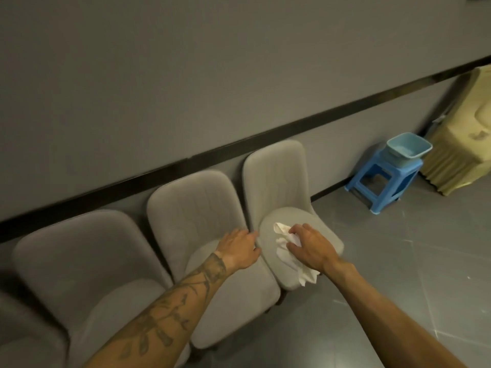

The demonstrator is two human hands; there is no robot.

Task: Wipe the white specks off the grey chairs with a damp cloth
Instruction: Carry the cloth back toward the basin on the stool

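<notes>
Three grey upholstered chairs stand in a row against the wall. On the seat of the rightmost chair (pixel 329 241) lies a crumpled white cloth (pixel 285 252). My right hand (pixel 309 247) grips the cloth and presses it onto that seat, its fingers curled over the fabric. My left hand (pixel 240 248) rests with its fingers spread at the gap between the middle chair (pixel 191 208) and the rightmost chair, touching the seat edge. The left chair (pixel 79 251) stands beside them. No white specks are clear at this distance.
A blue plastic stool (pixel 382 181) with a light blue basin (pixel 409 148) on it stands to the right by the wall. Behind it sits a stack of yellowish covered furniture (pixel 462 134). Grey tiled floor (pixel 398 274) spreads in front of the chairs.
</notes>
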